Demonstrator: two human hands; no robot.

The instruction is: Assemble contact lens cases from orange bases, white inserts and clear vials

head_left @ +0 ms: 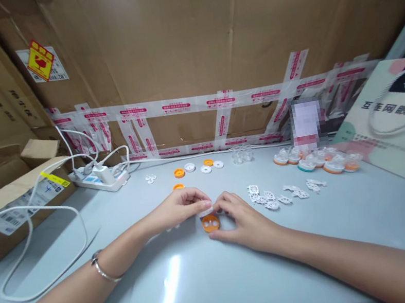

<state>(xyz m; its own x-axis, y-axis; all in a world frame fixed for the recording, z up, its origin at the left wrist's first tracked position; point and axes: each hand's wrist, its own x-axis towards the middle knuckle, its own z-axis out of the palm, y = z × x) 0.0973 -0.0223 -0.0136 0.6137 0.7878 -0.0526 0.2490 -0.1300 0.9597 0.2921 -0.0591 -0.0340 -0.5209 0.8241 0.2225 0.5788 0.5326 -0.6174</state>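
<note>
My left hand (190, 203) pinches a small white plastic piece (206, 212) between thumb and fingers, just above and behind an orange round cap (211, 229). The thumb and fingers of my right hand (240, 218) close around this cap, which shows its inner side with small white parts in it. Right of that hand lie several white openwork plastic pieces (272, 205). Behind my left hand are an orange ring (178, 173), a white ring (189, 167) and more orange and white rings. Some small white pieces are partly hidden under my left wrist.
Several clear domed pieces with coloured bases (333, 166) stand at the right, near a paper bag (397, 122). Clear cups (242, 155) sit at the back. A power strip (114, 181), a looping white cable (83, 230) and an open cardboard box (19, 204) occupy the left.
</note>
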